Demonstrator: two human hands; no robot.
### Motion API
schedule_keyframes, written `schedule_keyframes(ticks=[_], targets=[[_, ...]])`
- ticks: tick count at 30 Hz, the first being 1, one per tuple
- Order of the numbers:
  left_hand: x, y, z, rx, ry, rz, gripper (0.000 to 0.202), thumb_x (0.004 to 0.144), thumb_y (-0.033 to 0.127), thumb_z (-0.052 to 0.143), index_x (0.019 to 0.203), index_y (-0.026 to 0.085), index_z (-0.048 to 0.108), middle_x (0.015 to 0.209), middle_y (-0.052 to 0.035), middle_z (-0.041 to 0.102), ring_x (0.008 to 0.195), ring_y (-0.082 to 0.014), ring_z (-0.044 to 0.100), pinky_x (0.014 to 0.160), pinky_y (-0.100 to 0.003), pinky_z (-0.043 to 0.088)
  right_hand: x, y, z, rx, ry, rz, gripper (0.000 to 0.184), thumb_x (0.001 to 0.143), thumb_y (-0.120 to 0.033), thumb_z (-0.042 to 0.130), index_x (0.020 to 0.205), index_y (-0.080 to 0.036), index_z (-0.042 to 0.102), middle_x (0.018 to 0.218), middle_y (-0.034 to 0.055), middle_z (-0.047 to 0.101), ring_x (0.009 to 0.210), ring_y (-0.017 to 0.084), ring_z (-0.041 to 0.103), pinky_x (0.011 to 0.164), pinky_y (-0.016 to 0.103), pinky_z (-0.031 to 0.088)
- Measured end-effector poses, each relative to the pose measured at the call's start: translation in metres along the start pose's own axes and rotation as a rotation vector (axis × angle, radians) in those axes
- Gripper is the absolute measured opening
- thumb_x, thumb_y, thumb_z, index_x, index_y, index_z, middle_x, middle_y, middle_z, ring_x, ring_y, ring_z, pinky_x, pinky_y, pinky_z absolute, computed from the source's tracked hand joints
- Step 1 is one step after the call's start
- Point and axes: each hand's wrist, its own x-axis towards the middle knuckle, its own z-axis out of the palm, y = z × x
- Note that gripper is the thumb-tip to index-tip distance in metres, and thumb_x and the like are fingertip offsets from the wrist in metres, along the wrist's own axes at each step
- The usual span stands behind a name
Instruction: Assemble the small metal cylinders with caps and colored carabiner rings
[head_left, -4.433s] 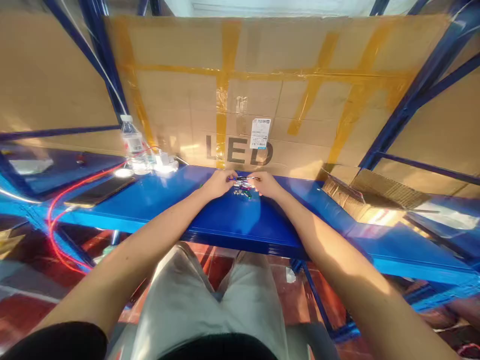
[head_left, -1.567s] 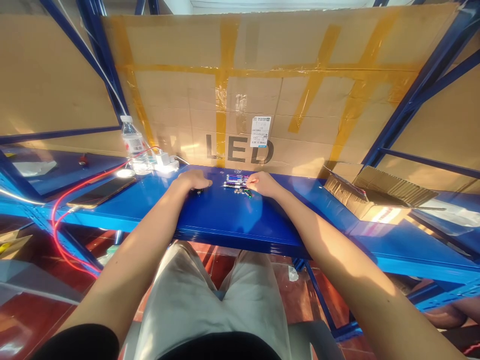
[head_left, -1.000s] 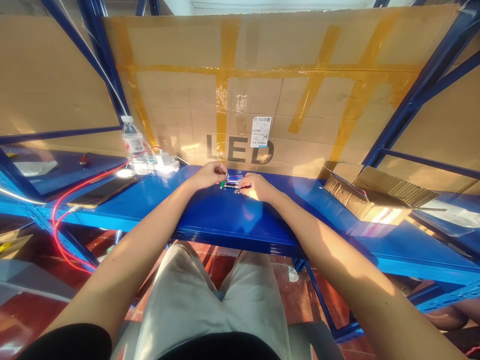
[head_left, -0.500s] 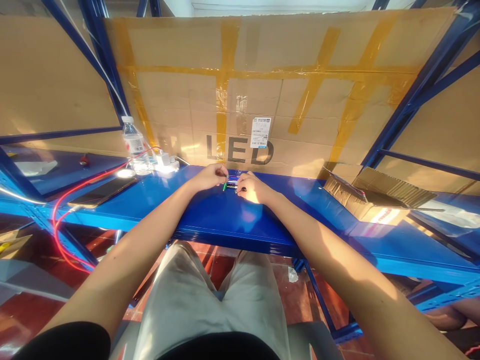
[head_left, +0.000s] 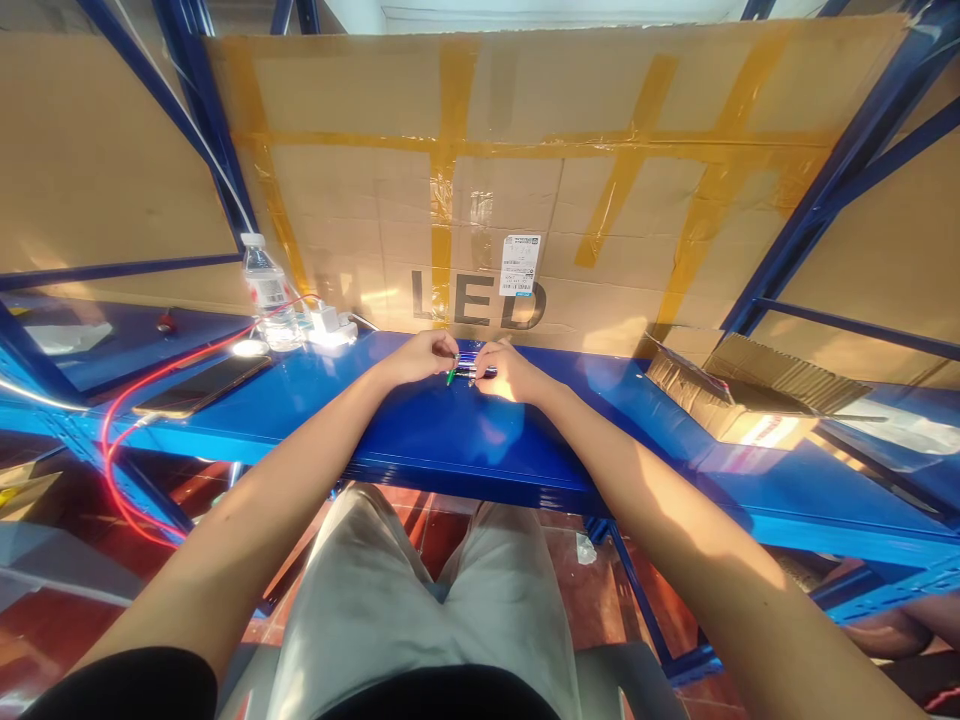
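Blue-painted metal counter point(head_left: 450, 440) runs across the view, and both hands meet near its far edge at 12 o'clock from the person's lap. The left hand point(head_left: 420, 358) has its fingers curled together and pinched on one end of a small cluster of pen-like pieces point(head_left: 471, 370). A green-tipped piece point(head_left: 450, 377) pokes out just under the fingertips toward 6 o'clock. The right hand point(head_left: 511, 372) closes on the other end of the same cluster, thumb and fingers pressed together. The two hands almost touch, and the cluster sits between them just above the counter. How many pieces it holds is too small to tell.

At 10 o'clock from the hands stands a clear water bottle point(head_left: 262, 290), upright, with a white plug block point(head_left: 330, 325) just beside it at its 3 o'clock. A red cable point(head_left: 127, 400) loops from there off the counter's edge at 8 o'clock. A dark phone point(head_left: 202, 383) lies flat near the cable.

A taped cardboard sheet point(head_left: 600, 200) printed "LED" stands behind the hands at 12 o'clock and bears a white label point(head_left: 519, 265). An open cardboard box point(head_left: 750, 390) sits on the counter at 3 o'clock, well apart from the right hand.
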Motion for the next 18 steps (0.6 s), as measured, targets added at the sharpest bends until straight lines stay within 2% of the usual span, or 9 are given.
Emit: schedule_keyframes(ticks=[3, 5, 10, 18], targets=[[0.0, -0.002, 0.009, 0.013, 0.001, 0.061, 0.022, 0.068, 0.017, 0.077, 0.085, 0.017, 0.064, 0.08, -0.0007, 0.068, 0.073, -0.0145, 0.064, 0.069, -0.029, 0.052, 0.002, 0.004, -0.005, 0.076, 0.142, -0.019, 0.002, 0.073, -0.02, 0.076, 0.075, -0.02, 0.075, 0.101, 0.0097, 0.07, 0.101, 0.027, 0.061, 0.096, 0.045, 0.048], [-0.001, -0.001, 0.016, 0.04, -0.003, 0.129, 0.026, 0.067, 0.02, 0.078, 0.09, 0.017, 0.065, 0.084, -0.0008, 0.068, 0.074, -0.0141, 0.062, 0.068, -0.028, 0.051, 0.002, 0.002, -0.008, 0.115, 0.182, 0.01, 0.004, 0.073, -0.02, 0.075, 0.076, -0.02, 0.075, 0.098, 0.009, 0.07, 0.096, 0.025, 0.063, 0.089, 0.042, 0.05], [-0.005, 0.006, 0.03, 0.093, -0.025, 0.229, 0.037, 0.069, 0.02, 0.076, 0.103, 0.018, 0.065, 0.086, 0.0003, 0.069, 0.078, -0.0141, 0.062, 0.074, -0.029, 0.051, -0.001, -0.01, -0.012, 0.221, 0.099, 0.171, 0.009, 0.075, -0.019, 0.072, 0.083, -0.018, 0.074, 0.085, 0.0049, 0.07, 0.073, 0.018, 0.061, 0.068, 0.032, 0.047], [-0.007, 0.008, 0.029, 0.122, -0.027, 0.248, 0.039, 0.07, 0.018, 0.075, 0.107, 0.018, 0.062, 0.09, -0.0009, 0.07, 0.084, -0.0156, 0.064, 0.078, -0.03, 0.052, -0.002, -0.016, -0.013, 0.224, 0.102, 0.137, 0.006, 0.076, -0.022, 0.074, 0.08, -0.018, 0.074, 0.083, 0.0043, 0.069, 0.075, 0.018, 0.064, 0.068, 0.031, 0.048]])
